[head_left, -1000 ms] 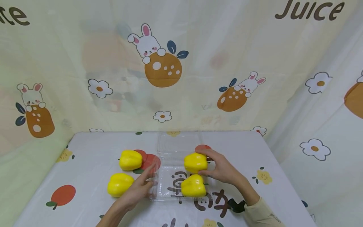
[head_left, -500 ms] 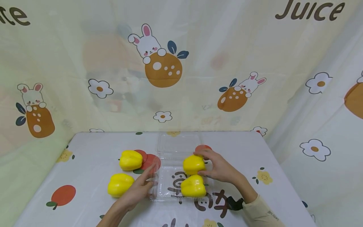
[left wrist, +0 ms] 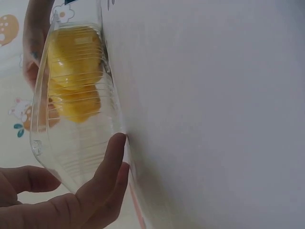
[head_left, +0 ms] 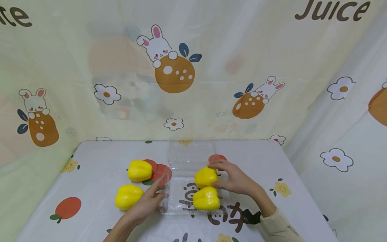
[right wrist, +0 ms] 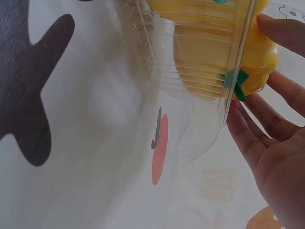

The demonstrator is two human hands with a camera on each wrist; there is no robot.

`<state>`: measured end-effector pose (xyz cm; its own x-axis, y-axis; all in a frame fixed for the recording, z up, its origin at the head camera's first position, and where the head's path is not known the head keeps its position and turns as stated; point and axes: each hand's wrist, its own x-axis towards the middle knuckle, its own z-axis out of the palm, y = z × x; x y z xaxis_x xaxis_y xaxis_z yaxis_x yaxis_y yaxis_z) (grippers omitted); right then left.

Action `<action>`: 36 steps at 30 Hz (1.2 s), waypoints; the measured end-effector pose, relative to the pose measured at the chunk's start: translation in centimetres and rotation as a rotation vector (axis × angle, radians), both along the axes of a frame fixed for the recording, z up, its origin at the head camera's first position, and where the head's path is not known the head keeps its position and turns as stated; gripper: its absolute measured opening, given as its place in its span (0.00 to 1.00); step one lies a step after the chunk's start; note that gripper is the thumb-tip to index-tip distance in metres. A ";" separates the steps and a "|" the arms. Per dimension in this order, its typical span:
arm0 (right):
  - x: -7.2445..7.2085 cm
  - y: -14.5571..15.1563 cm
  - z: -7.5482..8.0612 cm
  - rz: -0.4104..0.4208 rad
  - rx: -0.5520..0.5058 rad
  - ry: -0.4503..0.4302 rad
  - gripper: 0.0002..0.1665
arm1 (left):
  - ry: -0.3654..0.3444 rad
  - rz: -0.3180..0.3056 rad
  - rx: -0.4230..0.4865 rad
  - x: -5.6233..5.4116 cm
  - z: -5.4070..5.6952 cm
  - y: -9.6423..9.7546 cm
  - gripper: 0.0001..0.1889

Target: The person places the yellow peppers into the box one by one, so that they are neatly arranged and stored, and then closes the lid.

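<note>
A clear plastic clamshell box (head_left: 178, 193) stands on the table with its lid (head_left: 191, 153) folded back. Inside its right part are two yellow bell peppers, a near one (head_left: 206, 199) and a far one (head_left: 206, 177), side by side and touching. My right hand (head_left: 237, 178) grips the far pepper between thumb and fingers; the right wrist view shows its green stem (right wrist: 236, 83) by the rim. My left hand (head_left: 148, 201) holds the box's left side, thumb by the rim and fingers (left wrist: 112, 157) low on the outer wall.
Left of the box lie two more yellow bell peppers, one farther back (head_left: 139, 170) and one (head_left: 129, 197) close to the left hand. A printed cloth (head_left: 99, 222) covers the table. A patterned curtain (head_left: 205, 111) hangs behind it.
The right hand has brought the far pepper slightly left and down, against the near pepper in the box. The left hand and the other peppers have stayed put.
</note>
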<state>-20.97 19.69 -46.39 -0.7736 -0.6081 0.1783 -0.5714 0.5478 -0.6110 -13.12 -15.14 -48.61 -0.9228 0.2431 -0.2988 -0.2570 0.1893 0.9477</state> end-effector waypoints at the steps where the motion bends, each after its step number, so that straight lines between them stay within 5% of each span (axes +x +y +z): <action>1: 0.0 0.1 0.0 0.001 -0.005 -0.004 0.36 | 0.001 -0.001 0.000 0.0 0.0 0.0 0.39; 36: 0.0 -0.1 0.1 -0.020 0.003 -0.053 0.32 | -0.007 -0.002 0.007 0.1 0.2 0.0 0.39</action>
